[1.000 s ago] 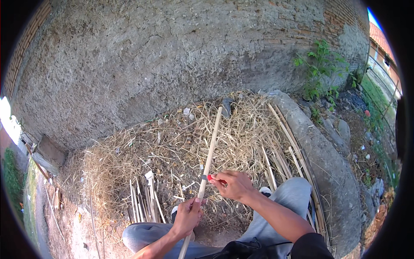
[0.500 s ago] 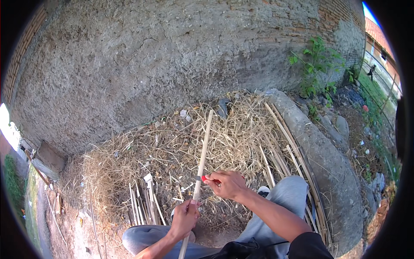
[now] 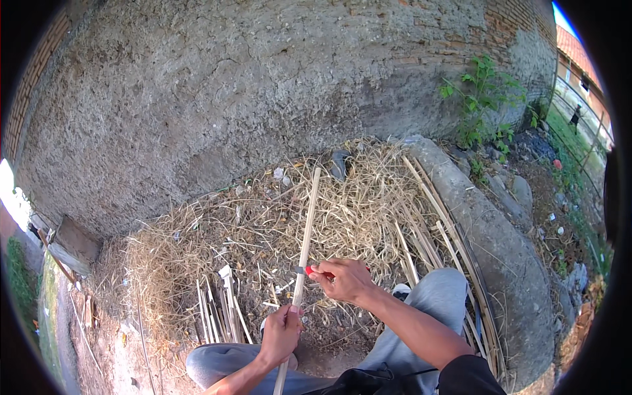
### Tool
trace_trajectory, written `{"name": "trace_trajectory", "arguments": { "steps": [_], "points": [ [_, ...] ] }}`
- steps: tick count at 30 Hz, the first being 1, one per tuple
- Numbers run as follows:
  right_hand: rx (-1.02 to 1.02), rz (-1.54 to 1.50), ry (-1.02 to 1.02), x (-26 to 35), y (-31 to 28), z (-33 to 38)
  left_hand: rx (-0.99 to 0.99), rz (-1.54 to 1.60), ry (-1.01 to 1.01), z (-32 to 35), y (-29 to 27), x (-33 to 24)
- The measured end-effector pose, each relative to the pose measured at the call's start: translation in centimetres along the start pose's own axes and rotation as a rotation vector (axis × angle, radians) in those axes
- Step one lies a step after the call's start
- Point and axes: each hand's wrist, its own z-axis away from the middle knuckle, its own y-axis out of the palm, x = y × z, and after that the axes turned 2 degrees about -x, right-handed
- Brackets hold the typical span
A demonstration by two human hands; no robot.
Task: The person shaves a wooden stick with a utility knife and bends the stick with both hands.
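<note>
A long pale bamboo strip (image 3: 305,232) runs from my lap up over a heap of dry shavings. My left hand (image 3: 281,333) grips its lower part. My right hand (image 3: 342,279) holds a red-handled knife (image 3: 309,270) with the blade set against the strip just above the left hand. My grey-trousered knees sit below both hands.
Dry straw-like shavings (image 3: 217,250) cover the ground before a rough plastered wall (image 3: 263,85). Cut bamboo slats (image 3: 220,306) stand at the left, longer slats (image 3: 434,217) lie along a concrete kerb (image 3: 494,243) at the right. A green plant (image 3: 484,92) grows by the wall.
The view has shifted slightly. My right hand with the knife has slid a little down the strip toward my left hand.
</note>
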Motion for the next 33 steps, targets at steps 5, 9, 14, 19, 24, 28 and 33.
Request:
{"name": "trace_trajectory", "arguments": {
  "steps": [5, 9, 14, 19, 24, 28, 33],
  "points": [
    [0.008, 0.063, 0.045, -1.8, 0.2, -0.5, -0.001, -0.091, 0.041, 0.5, 0.3, 0.6],
    [-0.031, 0.072, 0.003, -2.0, 0.2, -0.7, -0.001, -0.107, 0.037, 0.6, 0.1, -0.1],
    [0.076, 0.126, 0.204, -3.1, -1.2, -1.8, 0.037, -0.212, 0.065, 2.2, -0.1, 1.5],
    [0.054, 0.09, 0.24, -5.4, -0.7, -1.4, 0.046, -0.208, -0.017, 4.1, -0.7, 1.3],
    [0.108, 0.194, 0.366, -7.4, -3.7, -2.4, 0.043, -0.381, 0.271, 8.6, -2.6, 0.0],
    [0.086, 0.154, 0.372, -6.6, -2.7, -1.2, 0.07, -0.427, 0.097, 10.1, -3.9, 0.6],
    [0.091, 0.156, 0.483, -7.5, -2.5, -2.1, 0.069, -0.37, 0.088, 12.6, -5.0, 1.1]
  ]
}}
